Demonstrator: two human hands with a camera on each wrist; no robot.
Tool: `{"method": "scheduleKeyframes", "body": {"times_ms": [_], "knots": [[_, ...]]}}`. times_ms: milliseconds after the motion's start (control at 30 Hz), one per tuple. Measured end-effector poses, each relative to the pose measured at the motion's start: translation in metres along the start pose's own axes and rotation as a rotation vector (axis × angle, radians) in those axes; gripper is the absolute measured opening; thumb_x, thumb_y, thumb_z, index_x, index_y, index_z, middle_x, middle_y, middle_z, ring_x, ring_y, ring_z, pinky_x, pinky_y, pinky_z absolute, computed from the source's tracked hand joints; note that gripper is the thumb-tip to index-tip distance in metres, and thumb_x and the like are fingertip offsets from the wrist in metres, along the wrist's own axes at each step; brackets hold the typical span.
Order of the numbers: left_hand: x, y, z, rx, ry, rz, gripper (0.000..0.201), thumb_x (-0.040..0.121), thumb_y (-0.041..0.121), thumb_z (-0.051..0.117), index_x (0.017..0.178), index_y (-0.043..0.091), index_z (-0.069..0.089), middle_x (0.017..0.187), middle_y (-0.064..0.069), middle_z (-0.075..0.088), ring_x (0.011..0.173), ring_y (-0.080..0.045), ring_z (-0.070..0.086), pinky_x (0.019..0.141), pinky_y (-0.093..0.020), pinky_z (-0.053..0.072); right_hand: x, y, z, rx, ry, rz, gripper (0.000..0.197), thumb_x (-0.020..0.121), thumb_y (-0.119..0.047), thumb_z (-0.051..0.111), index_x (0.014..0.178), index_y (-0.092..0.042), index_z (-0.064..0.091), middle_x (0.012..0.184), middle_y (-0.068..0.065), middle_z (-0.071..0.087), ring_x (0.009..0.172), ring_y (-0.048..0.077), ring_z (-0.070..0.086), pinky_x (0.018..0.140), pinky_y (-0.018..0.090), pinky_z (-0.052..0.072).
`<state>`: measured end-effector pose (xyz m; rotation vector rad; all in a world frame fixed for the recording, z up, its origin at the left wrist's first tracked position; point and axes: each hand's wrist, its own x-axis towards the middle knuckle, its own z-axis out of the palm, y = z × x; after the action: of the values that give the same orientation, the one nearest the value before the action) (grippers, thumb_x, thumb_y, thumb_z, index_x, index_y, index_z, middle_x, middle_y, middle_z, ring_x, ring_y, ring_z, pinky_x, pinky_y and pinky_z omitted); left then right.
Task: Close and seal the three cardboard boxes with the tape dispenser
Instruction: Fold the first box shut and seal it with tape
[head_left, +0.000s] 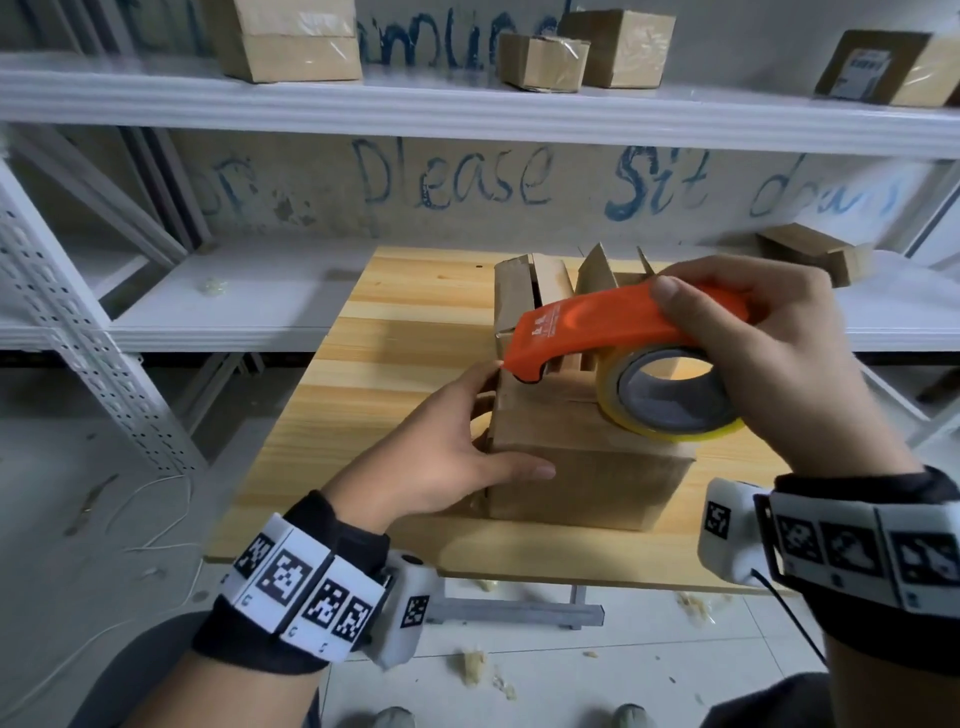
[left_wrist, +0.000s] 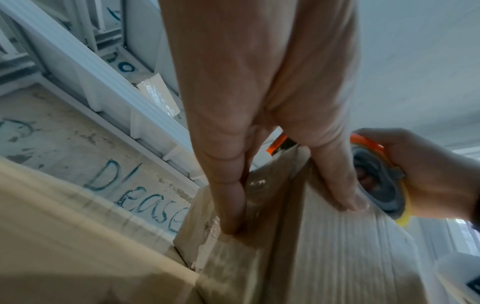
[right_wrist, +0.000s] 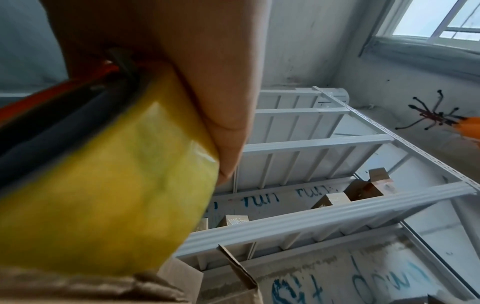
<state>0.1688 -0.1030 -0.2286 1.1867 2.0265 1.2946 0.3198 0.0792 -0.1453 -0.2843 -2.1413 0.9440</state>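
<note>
Marker-patterned wristbands (head_left: 304, 592) fill the foreground of the head view. On the left, the left hand (head_left: 441, 457) is laid with straight fingers against the side of the near cardboard box (head_left: 582, 467) on the wooden table (head_left: 395, 332). To its right, the orange tape dispenser (head_left: 613, 332) is gripped in the right hand (head_left: 769, 358) over the closed flaps. This box is judged to be mid-sealing; the two boxes behind (head_left: 524, 296) remain open. Old torn tape residue on the box corner (left_wrist: 207, 242) is shown only by the left wrist view; a window (right_wrist: 439, 18) is shown only by the right.
</note>
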Motion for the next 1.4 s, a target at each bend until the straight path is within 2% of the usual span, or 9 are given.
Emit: {"method": "scheduleKeyframes", "body": {"times_ms": [167,367,533,767,833,933,1033,1133,1400], "knots": [[-0.001,0.002,0.0,-0.059,-0.01,-0.024,0.088,0.073,0.032,0.088,0.144,0.028,0.037,0.134,0.021,0.054,0.126,0.005,0.051,0.099,-0.021,0.051,-0.001,-0.003,-0.008,0.033,-0.048,0.02,0.014,0.094,-0.018,0.066,0.099,-0.009,0.075,0.085,0.014,0.071,0.065,0.008,0.064,0.056,0.011,0.048],[0.0,0.002,-0.003,-0.106,-0.023,-0.01,0.084,0.076,0.022,0.087,0.144,0.024,0.038,0.135,0.016,0.055,0.122,0.006,0.054,0.089,-0.015,0.052,0.001,-0.001,-0.014,0.001,-0.036,0.037,0.011,0.093,-0.02,0.068,0.097,-0.015,0.077,0.08,0.015,0.073,0.066,0.035,0.067,0.056,0.046,0.053],[-0.001,0.0,-0.005,-0.11,-0.026,0.009,0.087,0.074,0.026,0.089,0.144,0.025,0.038,0.139,0.015,0.053,0.128,0.0,0.053,0.093,-0.025,0.055,0.001,0.004,-0.018,0.007,-0.037,0.04,0.011,0.092,-0.018,0.068,0.096,-0.015,0.078,0.083,0.011,0.074,0.075,0.023,0.07,0.067,0.034,0.054],[-0.002,0.0,-0.009,-0.07,-0.039,0.026,0.081,0.076,0.022,0.087,0.141,0.026,0.039,0.136,0.019,0.054,0.125,0.004,0.054,0.094,-0.017,0.05,0.002,0.009,-0.022,0.069,-0.049,0.043,0.012,0.091,-0.015,0.068,0.095,-0.016,0.079,0.079,0.003,0.076,0.073,0.015,0.071,0.066,0.022,0.053],[-0.003,-0.003,-0.014,-0.077,-0.043,0.009,0.079,0.075,0.02,0.086,0.137,0.03,0.039,0.134,0.019,0.054,0.123,0.006,0.054,0.093,-0.015,0.05,0.002,0.011,-0.025,0.09,-0.043,0.047,0.012,0.09,-0.014,0.069,0.095,-0.015,0.079,0.08,0.003,0.076,0.073,0.016,0.071,0.067,0.023,0.053],[-0.006,-0.011,-0.026,-0.046,-0.039,-0.026,0.089,0.068,0.036,0.088,0.141,0.035,0.038,0.136,0.021,0.055,0.127,0.005,0.052,0.1,-0.02,0.047,0.001,0.019,-0.034,0.112,-0.038,0.09,0.011,0.089,-0.013,0.069,0.094,-0.015,0.079,0.081,0.008,0.076,0.075,0.022,0.07,0.068,0.028,0.052],[-0.008,-0.015,-0.032,-0.011,-0.027,-0.039,0.091,0.065,0.047,0.088,0.14,0.045,0.036,0.135,0.034,0.049,0.127,0.018,0.043,0.103,-0.013,0.038,-0.004,0.028,-0.039,0.164,-0.035,0.157,0.014,0.088,-0.011,0.067,0.092,-0.017,0.079,0.08,0.011,0.075,0.075,0.029,0.07,0.068,0.031,0.051],[-0.009,-0.016,-0.034,0.013,-0.023,-0.049,0.093,0.065,0.047,0.087,0.141,0.046,0.033,0.137,0.035,0.046,0.126,0.021,0.041,0.101,-0.01,0.037,-0.009,0.039,-0.038,0.208,-0.014,0.195,0.017,0.087,-0.006,0.066,0.086,-0.015,0.081,0.079,0.017,0.074,0.072,0.028,0.067,0.072,0.036,0.047],[-0.009,-0.017,-0.036,0.023,-0.022,-0.067,0.092,0.068,0.041,0.087,0.141,0.045,0.032,0.138,0.028,0.049,0.126,0.016,0.045,0.103,-0.015,0.044,-0.019,0.056,-0.051,0.294,0.021,0.248,0.033,0.086,-0.001,0.061,0.078,-0.025,0.082,0.082,0.01,0.076,0.076,0.023,0.067,0.07,0.028,0.053]]}}
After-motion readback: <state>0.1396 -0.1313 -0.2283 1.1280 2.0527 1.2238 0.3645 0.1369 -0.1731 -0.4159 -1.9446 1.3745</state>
